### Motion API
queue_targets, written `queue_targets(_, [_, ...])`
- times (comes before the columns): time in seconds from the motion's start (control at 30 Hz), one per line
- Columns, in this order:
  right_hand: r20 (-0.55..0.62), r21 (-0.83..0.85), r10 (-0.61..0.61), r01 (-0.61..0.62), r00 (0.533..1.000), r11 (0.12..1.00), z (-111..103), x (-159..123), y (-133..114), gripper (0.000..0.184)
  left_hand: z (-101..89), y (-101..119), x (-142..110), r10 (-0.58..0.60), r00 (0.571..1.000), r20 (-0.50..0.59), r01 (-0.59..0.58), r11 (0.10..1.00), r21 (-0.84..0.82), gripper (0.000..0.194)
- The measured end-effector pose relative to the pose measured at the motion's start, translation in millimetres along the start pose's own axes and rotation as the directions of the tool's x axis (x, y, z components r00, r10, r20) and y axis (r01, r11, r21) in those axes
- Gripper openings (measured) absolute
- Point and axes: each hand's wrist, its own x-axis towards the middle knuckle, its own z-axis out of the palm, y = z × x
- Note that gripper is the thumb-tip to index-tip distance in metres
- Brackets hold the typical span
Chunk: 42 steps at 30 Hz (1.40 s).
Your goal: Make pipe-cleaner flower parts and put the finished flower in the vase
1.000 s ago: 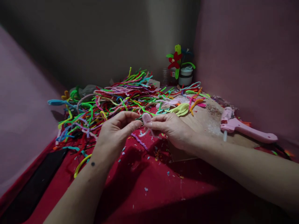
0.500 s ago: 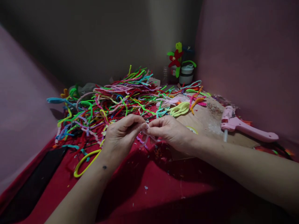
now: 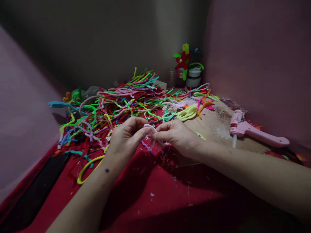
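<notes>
Between my two hands is a pale pink pipe cleaner, bent into a curve. My left hand pinches it between thumb and forefinger. My right hand is closed on it too, with fingertips almost touching those of the left. Part of the pipe cleaner hangs blurred below my fingers, and its ends are hard to make out. Behind my hands spreads a heap of many-coloured pipe cleaners. Under my left wrist lies a yellow loop handle.
A pink glue gun rests on a board to the right. At the back, a red pipe-cleaner flower stands by a lidded cup. A flat black object lies at left on the red cloth, which bears small scraps.
My left thumb and forefinger have parted slightly, so more of the pink pipe cleaner's curve shows above the fingertips. My right hand has barely moved.
</notes>
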Motion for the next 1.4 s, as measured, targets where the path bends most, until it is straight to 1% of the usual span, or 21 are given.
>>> queue_targets(0.03, [-0.006,0.017,-0.003,0.003,1.000,1.000,0,0,-1,0.011,-1.2,0,1,-0.077,0.995,0.062,0.082,0.994,-0.074,0.019])
queue_targets(0.07, [-0.019,0.019,-0.005,0.005,1.000,1.000,0,0,-2,0.011,-2.4,0,2,-0.129,0.984,0.126,0.144,0.982,-0.120,0.021])
queue_targets(0.1, [-0.033,0.002,-0.006,0.006,0.999,1.000,0,-1,-3,0.011,-3.4,0,2,-0.157,0.972,0.177,0.183,0.973,-0.142,0.021])
queue_targets(0.13, [-0.050,-0.030,-0.008,0.006,0.999,1.000,0,-1,-3,0.010,-4.1,-1,3,-0.169,0.964,0.205,0.202,0.968,-0.152,0.021])
queue_targets(0.2, [-0.074,-0.116,-0.018,0.009,0.997,0.993,1,-2,-4,0.011,-4.6,-2,4,-0.182,0.959,0.217,0.219,0.963,-0.158,0.019])
queue_targets(0.3, [-0.073,-0.210,-0.044,0.028,0.996,0.977,1,-2,-4,0.016,-3.4,-4,4,-0.221,0.946,0.237,0.266,0.948,-0.176,0.015])
queue_targets(0.37, [-0.067,-0.221,-0.045,0.029,0.997,0.975,0,-2,-3,0.017,-2.4,-5,4,-0.239,0.935,0.261,0.295,0.934,-0.200,0.012])
queue_targets(0.43, [-0.055,-0.205,-0.030,0.018,0.998,0.979,0,-1,-2,0.017,-1.5,-6,3,-0.235,0.933,0.271,0.298,0.929,-0.218,0.011])
queue_targets(0.57, [-0.008,-0.164,-0.017,0.015,1.000,0.986,-2,1,0,0.017,-0.1,-8,3,-0.189,0.955,0.229,0.243,0.940,-0.238,0.010])
queue_targets(0.67, [-0.005,-0.159,-0.027,0.026,1.000,0.987,-3,1,0,0.018,0.3,-9,3,-0.152,0.970,0.190,0.200,0.942,-0.270,0.008])
queue_targets(0.73, [-0.004,-0.175,-0.026,0.025,1.000,0.984,-3,1,-1,0.020,0.0,-9,4,-0.150,0.969,0.194,0.207,0.926,-0.316,0.007])
queue_targets(0.83, [-0.006,-0.196,-0.019,0.017,1.000,0.981,-3,1,-2,0.020,-0.6,-9,6,-0.167,0.957,0.236,0.253,0.878,-0.405,0.008])
queue_targets(0.93, [-0.022,-0.207,-0.008,0.003,1.000,0.978,-2,0,-4,0.018,-0.5,-7,6,-0.170,0.953,0.250,0.268,0.857,-0.439,0.011])
queue_targets(1.03, [-0.031,-0.239,-0.004,-0.004,0.999,0.971,-2,-1,-6,0.017,1.6,-6,4,-0.158,0.969,0.191,0.223,0.893,-0.391,0.016])
queue_targets(1.13, [-0.009,-0.287,-0.010,0.008,1.000,0.958,-1,-2,-6,0.016,5.4,-5,1,-0.131,0.985,0.110,0.157,0.946,-0.284,0.008])
queue_targets(1.27, [0.016,-0.284,-0.021,0.024,1.000,0.959,-1,-1,-4,0.019,9.2,-3,0,-0.077,0.997,-0.012,0.073,0.976,-0.204,0.009])
queue_targets(1.33, [0.020,-0.269,-0.020,0.024,1.000,0.963,-1,-1,-2,0.020,8.5,-2,1,-0.083,0.997,0.003,0.082,0.982,-0.172,0.009])
queue_targets(1.4, [0.021,-0.263,-0.013,0.018,1.000,0.965,-1,0,-1,0.020,6.6,-1,2,-0.116,0.990,0.077,0.127,0.979,-0.159,0.011])
